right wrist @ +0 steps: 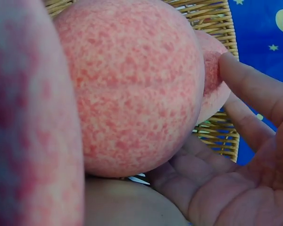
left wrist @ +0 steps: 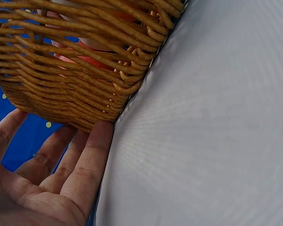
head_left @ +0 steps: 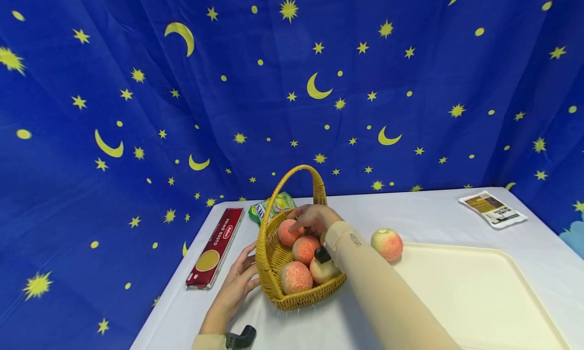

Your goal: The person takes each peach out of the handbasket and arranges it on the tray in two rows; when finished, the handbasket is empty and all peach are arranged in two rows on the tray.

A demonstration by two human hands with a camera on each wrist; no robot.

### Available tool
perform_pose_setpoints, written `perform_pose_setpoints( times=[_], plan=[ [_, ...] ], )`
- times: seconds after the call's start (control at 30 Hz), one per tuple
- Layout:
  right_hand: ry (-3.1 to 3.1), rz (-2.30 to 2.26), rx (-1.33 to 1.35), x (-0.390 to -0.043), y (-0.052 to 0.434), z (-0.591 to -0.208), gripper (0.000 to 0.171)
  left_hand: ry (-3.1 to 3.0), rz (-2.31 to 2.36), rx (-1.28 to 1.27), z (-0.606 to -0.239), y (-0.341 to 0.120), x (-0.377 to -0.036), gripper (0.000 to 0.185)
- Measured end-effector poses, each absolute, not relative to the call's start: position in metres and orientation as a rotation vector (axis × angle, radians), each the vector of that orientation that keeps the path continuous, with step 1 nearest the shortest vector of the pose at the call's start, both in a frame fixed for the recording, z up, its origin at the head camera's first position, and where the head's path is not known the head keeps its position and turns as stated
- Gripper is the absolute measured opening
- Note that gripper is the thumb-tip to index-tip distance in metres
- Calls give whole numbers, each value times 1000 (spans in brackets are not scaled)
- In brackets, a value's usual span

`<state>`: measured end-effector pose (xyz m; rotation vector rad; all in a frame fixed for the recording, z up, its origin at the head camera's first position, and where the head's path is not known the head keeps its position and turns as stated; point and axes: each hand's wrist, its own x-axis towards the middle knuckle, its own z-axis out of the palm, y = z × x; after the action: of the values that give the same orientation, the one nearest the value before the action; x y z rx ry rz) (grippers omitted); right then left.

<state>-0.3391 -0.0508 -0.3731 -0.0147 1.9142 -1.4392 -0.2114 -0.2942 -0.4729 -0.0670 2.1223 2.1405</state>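
Nearest the camera, the left hand (head_left: 237, 284) lies flat with straight fingers (left wrist: 87, 162) against the outer wall of the wicker basket (head_left: 269, 269). Beyond it, the right hand (head_left: 315, 219) reaches into the basket, fingers loosely spread, fingertips (right wrist: 247, 80) touching the farthest peach (head_left: 290, 232). Three more peaches fill the basket; another peach (head_left: 387, 244) sits by the tray (head_left: 479, 294).

Four pink-speckled peaches (head_left: 304, 249) lie piled in the upright wicker basket (head_left: 266, 258) on the table.

Staged recording set: starry blue backdrop cloth (head_left: 292, 86) behind white-covered table (head_left: 438, 213).
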Motion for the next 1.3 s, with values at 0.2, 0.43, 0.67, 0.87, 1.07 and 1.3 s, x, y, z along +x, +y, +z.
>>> perform_pose_setpoints(
  times=[0.2,0.43,0.67,0.87,1.07,1.3],
  plan=[
    [1987,-1345,-109,-341,-56,-374,60,2122,2142,-65,-474,-295,-212,63],
    [2053,-1288,-169,-340,-59,-374,61,2125,2142,-67,-474,-293,-212,62],
    [2056,-1303,-220,-339,-57,-368,56,2128,2134,-67,-473,-293,-211,62],
    [2152,-1222,-348,-344,-46,-364,59,2143,2130,-72,-473,-293,-210,63],
    [2197,-1218,-423,-344,-32,-360,53,2146,2140,-82,-473,-295,-210,62],
    [2113,-1312,-516,-339,-23,-350,51,2142,2136,-82,-474,-294,-211,62]
  ],
)
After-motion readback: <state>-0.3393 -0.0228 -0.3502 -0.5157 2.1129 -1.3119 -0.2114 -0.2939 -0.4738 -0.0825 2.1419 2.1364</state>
